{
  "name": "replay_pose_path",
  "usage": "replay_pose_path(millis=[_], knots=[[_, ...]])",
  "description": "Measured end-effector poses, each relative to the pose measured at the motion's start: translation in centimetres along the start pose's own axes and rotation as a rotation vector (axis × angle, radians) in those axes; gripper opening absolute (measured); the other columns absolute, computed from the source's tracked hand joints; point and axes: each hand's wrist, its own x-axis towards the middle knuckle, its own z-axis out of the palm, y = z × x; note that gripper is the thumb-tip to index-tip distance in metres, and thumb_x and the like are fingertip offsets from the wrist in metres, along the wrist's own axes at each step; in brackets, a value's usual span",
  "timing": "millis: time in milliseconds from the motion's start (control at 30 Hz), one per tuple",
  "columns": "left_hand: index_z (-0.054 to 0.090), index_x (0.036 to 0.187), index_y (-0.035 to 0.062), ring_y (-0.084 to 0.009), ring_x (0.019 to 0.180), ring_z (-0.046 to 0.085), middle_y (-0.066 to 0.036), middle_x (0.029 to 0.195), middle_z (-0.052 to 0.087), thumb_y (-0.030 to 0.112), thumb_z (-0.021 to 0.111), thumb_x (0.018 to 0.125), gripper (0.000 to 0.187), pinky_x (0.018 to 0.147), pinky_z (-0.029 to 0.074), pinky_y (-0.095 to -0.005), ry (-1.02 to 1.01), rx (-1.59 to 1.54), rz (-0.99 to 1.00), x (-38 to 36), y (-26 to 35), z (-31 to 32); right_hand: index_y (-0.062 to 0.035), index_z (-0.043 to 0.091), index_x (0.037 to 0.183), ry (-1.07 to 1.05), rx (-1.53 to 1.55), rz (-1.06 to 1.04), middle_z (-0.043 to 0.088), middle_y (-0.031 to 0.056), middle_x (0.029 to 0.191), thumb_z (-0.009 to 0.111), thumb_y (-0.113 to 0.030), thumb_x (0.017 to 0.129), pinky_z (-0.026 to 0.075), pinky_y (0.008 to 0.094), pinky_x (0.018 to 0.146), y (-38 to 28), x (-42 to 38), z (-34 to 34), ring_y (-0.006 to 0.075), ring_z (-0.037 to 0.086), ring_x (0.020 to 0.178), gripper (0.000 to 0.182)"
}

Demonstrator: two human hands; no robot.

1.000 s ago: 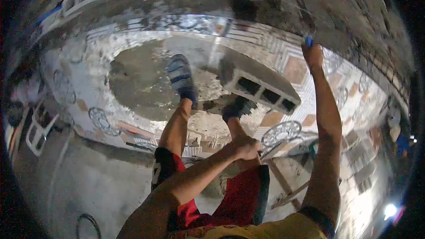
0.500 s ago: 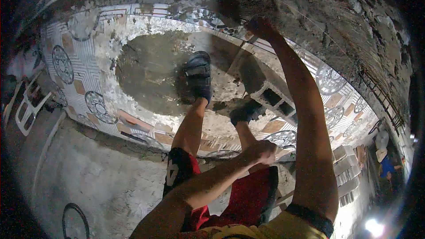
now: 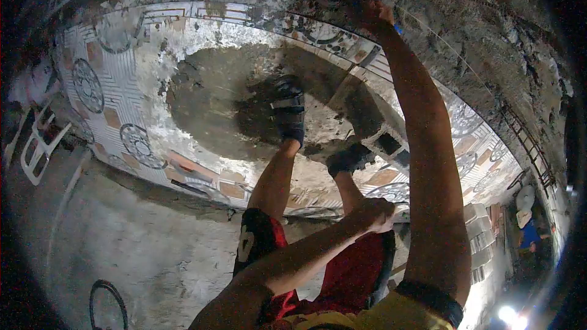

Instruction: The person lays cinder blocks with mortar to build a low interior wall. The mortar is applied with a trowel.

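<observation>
My right hand [image 3: 376, 15] is raised at the rough grey wall [image 3: 440, 36], its fingers closed. A small blue end shows beside the wrist, but the held object is lost in dark blur and shadow. My left hand [image 3: 378, 215] is a fist above my right knee, and nothing sticks out of it. Under my feet lies a patterned tiled surface [image 3: 131, 110] with a patch of wet grey mortar [image 3: 208, 98]. My left shoe [image 3: 287, 107] stands at the edge of that mortar. The right shoe [image 3: 350, 159] is beside a hollow concrete block [image 3: 386, 142].
A white plastic chair [image 3: 40, 153] is at the far left. Stacked light blocks [image 3: 480, 238] stand at the right, near a metal bar ladder shape [image 3: 526, 140] along the wall. A bright lamp [image 3: 510, 316] shines at lower right. A thin string [image 3: 452, 49] crosses the wall.
My right hand has moved up the wall and slightly right. My left fist has shifted a little right and down, still closed. The whole view has shifted slightly; my feet stay put.
</observation>
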Motion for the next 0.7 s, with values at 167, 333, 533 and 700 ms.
replay_pose_path(millis=[167, 333, 533, 700], knots=[[0.052, 0.075, 0.0013, -0.0273, 0.069, 0.054, -0.016, 0.072, 0.055, 0.022, 0.060, 0.073, 0.022, 0.062, 0.044, -0.0391, -0.105, 0.032, -0.077, -0.1, -0.5, 0.1, -0.0070, 0.055, 0.111, 0.314, 0.146, 0.068, 0.060, 0.0050, 0.106, 0.049, -0.031, 0.088, 0.050, 0.0340, 0.073, 6.7, -1.4, 9.1, 0.0146, 0.061, 0.088, 0.034], [0.055, 0.086, -0.0033, -0.0317, 0.079, 0.059, -0.022, 0.082, 0.060, 0.024, 0.058, 0.075, 0.029, 0.070, 0.047, -0.0412, -0.169, 0.085, -0.139, 0.3, -0.2, 1.0, -0.0231, 0.053, 0.117, -0.479, -0.264, 0.327, 0.056, 0.0056, 0.111, 0.039, -0.045, 0.087, 0.041, 0.0456, 0.087, 1.1, -3.4, -1.4, 0.0247, 0.053, 0.102, 0.040], [0.060, 0.095, -0.0013, -0.0369, 0.086, 0.062, -0.025, 0.089, 0.063, 0.016, 0.050, 0.076, 0.028, 0.074, 0.049, -0.0445, -0.132, 0.160, -0.087, 0.5, -0.8, 2.1, -0.0105, 0.055, 0.106, 0.144, 0.110, 0.160, 0.057, 0.0093, 0.114, 0.047, -0.043, 0.082, 0.046, 0.0427, 0.083, -0.8, -14.0, -12.5, 0.0222, 0.056, 0.100, 0.041], [0.062, 0.095, 0.0073, -0.0399, 0.083, 0.061, -0.024, 0.089, 0.062, 0.013, 0.048, 0.074, 0.025, 0.074, 0.048, -0.0477, -0.045, 0.134, -0.089, 0.3, -3.4, 4.5, -0.0171, 0.060, 0.101, -0.026, 0.031, 0.425, 0.063, 0.0072, 0.101, 0.059, -0.043, 0.077, 0.051, 0.0389, 0.068, 4.9, -24.7, -16.8, 0.0260, 0.062, 0.086, 0.035]])
